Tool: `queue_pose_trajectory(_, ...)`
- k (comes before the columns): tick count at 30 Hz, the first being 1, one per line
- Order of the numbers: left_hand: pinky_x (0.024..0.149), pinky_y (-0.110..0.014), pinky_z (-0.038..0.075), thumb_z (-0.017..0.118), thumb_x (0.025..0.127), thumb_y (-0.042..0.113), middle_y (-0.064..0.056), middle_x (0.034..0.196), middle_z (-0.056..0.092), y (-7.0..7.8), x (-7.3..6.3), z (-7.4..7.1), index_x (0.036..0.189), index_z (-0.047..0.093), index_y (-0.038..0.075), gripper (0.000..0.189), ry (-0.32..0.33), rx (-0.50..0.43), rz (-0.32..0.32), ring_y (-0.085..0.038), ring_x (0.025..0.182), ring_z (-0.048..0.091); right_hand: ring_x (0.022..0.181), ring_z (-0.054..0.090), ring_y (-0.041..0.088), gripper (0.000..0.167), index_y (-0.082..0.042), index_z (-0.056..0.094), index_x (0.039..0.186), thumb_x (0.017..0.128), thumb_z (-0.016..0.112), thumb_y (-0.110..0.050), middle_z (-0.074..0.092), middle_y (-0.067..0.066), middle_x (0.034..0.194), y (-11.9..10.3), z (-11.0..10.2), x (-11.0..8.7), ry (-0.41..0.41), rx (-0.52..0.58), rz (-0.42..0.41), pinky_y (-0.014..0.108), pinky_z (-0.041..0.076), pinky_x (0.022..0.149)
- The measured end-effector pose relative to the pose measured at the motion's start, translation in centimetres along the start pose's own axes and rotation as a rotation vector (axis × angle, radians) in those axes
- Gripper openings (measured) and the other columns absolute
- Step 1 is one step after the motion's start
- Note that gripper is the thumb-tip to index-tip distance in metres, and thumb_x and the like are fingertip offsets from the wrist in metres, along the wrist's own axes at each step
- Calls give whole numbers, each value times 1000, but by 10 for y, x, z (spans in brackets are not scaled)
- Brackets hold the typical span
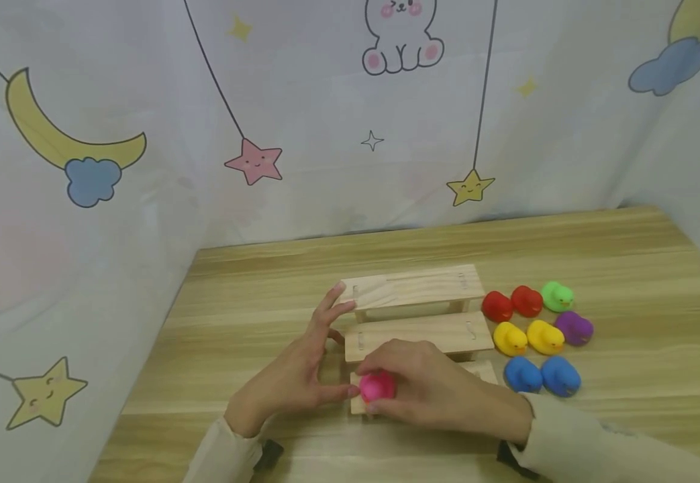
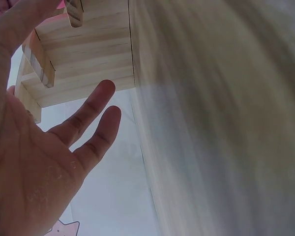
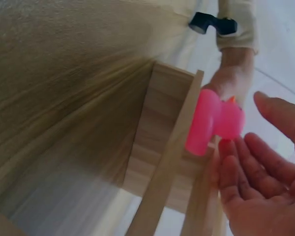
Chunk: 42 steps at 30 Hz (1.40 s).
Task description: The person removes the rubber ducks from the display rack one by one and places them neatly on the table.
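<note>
A bright pink toy duck (image 1: 377,387) stands at the left end of the lowest step of a three-tier wooden stand (image 1: 413,288). My right hand (image 1: 434,389) curves about it from the right; in the right wrist view, a gap shows between the thumb and the pink duck (image 3: 204,123), while fingertips lie close to its head. On the left side, my left hand (image 1: 292,369) has its fingers spread, the thumb tip close beside the duck; whether it touches I cannot tell. The left wrist view shows this left hand (image 2: 34,162) with fingers extended beside the stand.
Right of the stand, several toy ducks sit in rows: red ducks (image 1: 527,301), a green duck (image 1: 558,296), yellow ducks (image 1: 545,337), a purple duck (image 1: 574,328) and blue ducks (image 1: 560,376). A printed cloth (image 1: 325,194) hangs behind the wooden table (image 1: 253,288).
</note>
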State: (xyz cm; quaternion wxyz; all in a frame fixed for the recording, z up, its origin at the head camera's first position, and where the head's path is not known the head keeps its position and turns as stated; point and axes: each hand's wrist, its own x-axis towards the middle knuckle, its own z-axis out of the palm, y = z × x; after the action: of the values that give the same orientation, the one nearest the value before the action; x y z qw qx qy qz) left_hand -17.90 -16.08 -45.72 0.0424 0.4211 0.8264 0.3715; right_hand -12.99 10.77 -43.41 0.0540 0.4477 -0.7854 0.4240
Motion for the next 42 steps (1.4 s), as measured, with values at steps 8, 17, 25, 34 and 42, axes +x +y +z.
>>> queue_pose_trajectory(8,100,-41,59,93,85,29,-7,183,-3,-1,0,0,168,14,18,114,5,3,3,-22,115,66,102,68,9,36,-11,73,126,95,84,-25,77,-1,120,-4,3,0,-70,-116,61,20,60,89)
queue_pose_trajectory(17,102,-41,59,93,84,26,-8,183,-4,-1,1,1,168,13,17,116,6,-8,17,-21,116,65,100,64,5,34,-14,73,127,96,83,-25,76,-2,119,-7,6,1,-118,-167,100,15,58,87)
queue_pose_trajectory(25,101,-42,59,94,83,23,-9,183,-4,-1,1,0,168,13,16,117,5,-13,19,-23,119,65,94,67,5,29,-15,72,114,90,88,-14,78,-4,110,-4,2,2,27,-12,3,22,62,84)
queue_pose_trajectory(34,104,-43,58,95,82,24,-11,182,-6,-1,2,-1,168,12,14,119,1,-5,30,-23,118,65,101,70,4,29,-20,75,119,92,86,-16,79,-9,116,-10,-24,1,38,117,125,27,64,92)
queue_pose_trajectory(42,100,-42,58,93,84,25,-9,182,-7,0,2,-1,168,11,17,118,-14,-10,6,-25,120,65,109,75,10,30,-23,78,119,91,87,-15,81,-8,119,-12,-44,-8,105,69,148,29,64,97)
